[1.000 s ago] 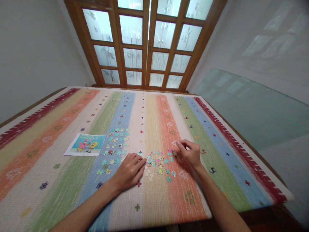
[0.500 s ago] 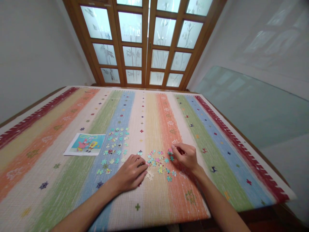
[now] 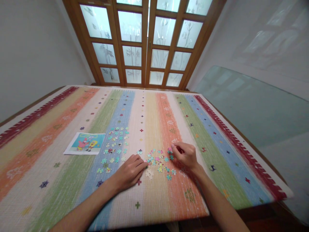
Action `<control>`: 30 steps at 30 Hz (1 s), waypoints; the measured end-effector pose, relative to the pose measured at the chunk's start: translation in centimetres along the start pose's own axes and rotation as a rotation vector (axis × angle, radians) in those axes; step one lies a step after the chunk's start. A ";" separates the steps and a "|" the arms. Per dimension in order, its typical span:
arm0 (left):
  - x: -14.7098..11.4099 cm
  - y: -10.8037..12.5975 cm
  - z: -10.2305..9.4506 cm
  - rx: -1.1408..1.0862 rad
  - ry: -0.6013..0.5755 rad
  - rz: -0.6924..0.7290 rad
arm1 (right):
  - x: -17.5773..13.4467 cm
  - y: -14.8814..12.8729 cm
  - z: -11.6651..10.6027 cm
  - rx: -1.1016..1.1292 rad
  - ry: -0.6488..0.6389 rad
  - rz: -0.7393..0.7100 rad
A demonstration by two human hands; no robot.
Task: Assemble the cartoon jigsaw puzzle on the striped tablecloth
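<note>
A loose heap of jigsaw puzzle pieces [image 3: 158, 159], mostly turquoise, pink and yellow, lies between my two hands. At its left edge rests my left hand [image 3: 131, 170], palm down with the fingers bent and close together; the fingertips touch the pieces, and anything under them is hidden. My right hand [image 3: 187, 156] is closed in a pinch on the heap's right side, thumb and index finger beside a small pink and turquoise piece [image 3: 170, 150]. What sits in the pinch is too small to make out. Rows of spread puzzle pieces [image 3: 117, 145] lie left of my left hand.
A printed picture [image 3: 85, 143] of a pink starfish and a yellow sponge figure lies on the left. A striped tablecloth [image 3: 154, 112] covers the table. Beyond it stand wooden glazed doors [image 3: 147, 45], and a glass panel [image 3: 253, 103] leans at the right wall.
My left fingers have drawn closer together and flattened slightly at the heap's edge. My right hand keeps its pinch in nearly the same place.
</note>
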State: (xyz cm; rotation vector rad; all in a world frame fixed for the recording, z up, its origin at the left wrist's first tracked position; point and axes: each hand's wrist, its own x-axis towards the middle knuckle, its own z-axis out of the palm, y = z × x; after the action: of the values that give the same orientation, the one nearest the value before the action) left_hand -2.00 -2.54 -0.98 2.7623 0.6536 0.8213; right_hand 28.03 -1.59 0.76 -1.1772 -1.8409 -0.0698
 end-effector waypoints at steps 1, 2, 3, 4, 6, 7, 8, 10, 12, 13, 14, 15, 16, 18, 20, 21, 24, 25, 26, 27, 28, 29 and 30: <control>0.0 0.0 0.0 0.003 -0.002 0.001 | 0.0 0.0 0.0 -0.002 0.000 -0.001; 0.1 0.0 0.0 0.008 -0.002 0.003 | 0.0 0.0 -0.1 -0.003 -0.003 -0.003; 0.1 0.0 -0.1 0.014 0.002 0.003 | 0.0 0.1 -0.1 -0.004 -0.003 -0.005; 0.2 0.1 -0.1 0.017 0.006 0.001 | 0.0 0.1 -0.1 -0.005 -0.002 -0.011; 0.3 0.3 -0.3 0.002 0.005 -0.007 | 0.0 0.0 -0.1 -0.011 0.008 -0.019; 0.4 0.4 -0.4 -0.017 -0.004 -0.010 | 0.1 0.0 -0.2 -0.013 0.014 -0.020; 0.4 0.6 -0.6 -0.042 -0.018 -0.009 | 0.1 0.0 -0.2 -0.016 0.018 -0.019; 0.4 0.8 -0.7 -0.090 -0.053 0.002 | 0.2 -0.1 -0.2 -0.016 0.021 -0.020; 0.4 1.0 -0.7 -0.114 -0.074 0.019 | 0.3 -0.2 -0.3 -0.018 0.022 -0.027; 0.4 1.0 -0.6 -0.116 -0.079 0.024 | 0.3 -0.2 -0.3 -0.021 0.021 -0.030; 0.3 0.9 -0.5 -0.116 -0.080 0.028 | 0.3 -0.2 -0.3 -0.026 0.018 -0.032; 0.3 0.9 -0.4 -0.114 -0.080 0.028 | 0.3 -0.1 -0.4 -0.032 0.014 -0.029; 0.3 0.9 -0.3 -0.112 -0.081 0.027 | 0.3 -0.1 -0.4 -0.039 0.009 -0.024; 0.3 0.8 -0.2 -0.109 -0.077 0.021 | 0.3 0.0 -0.4 -0.045 0.001 -0.017; 0.4 0.7 -0.1 -0.108 -0.071 0.006 | 0.2 0.1 -0.4 -0.041 -0.006 -0.016; 0.4 0.6 -0.1 -0.108 -0.067 0.000 | 0.2 0.1 -0.4 -0.039 -0.008 -0.014; 0.5 0.5 -0.2 -0.108 -0.073 -0.019 | 0.0 0.1 -0.2 -0.032 -0.009 0.000; 0.5 0.4 -0.2 -0.109 -0.079 -0.026 | -0.1 0.2 -0.1 -0.031 -0.007 0.006; 0.5 0.4 -0.1 -0.110 -0.082 -0.032 | -0.1 0.2 -0.1 -0.028 -0.005 0.011; 0.5 0.4 -0.1 -0.110 -0.082 -0.040 | -0.1 0.3 0.0 -0.024 -0.008 0.015; 0.4 0.4 0.0 -0.109 -0.076 -0.045 | -0.1 0.4 0.0 -0.016 -0.014 0.017; 0.4 0.3 0.1 -0.104 -0.065 -0.049 | 0.0 0.4 0.0 -0.006 -0.025 0.020; 0.4 0.3 0.1 -0.098 -0.052 -0.054 | 0.0 0.3 0.0 0.009 -0.048 0.019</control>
State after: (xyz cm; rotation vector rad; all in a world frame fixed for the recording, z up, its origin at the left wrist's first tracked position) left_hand -1.53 -2.65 -0.78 2.6572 0.6568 0.7475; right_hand 28.26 -1.40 0.63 -1.1995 -1.8691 -0.0227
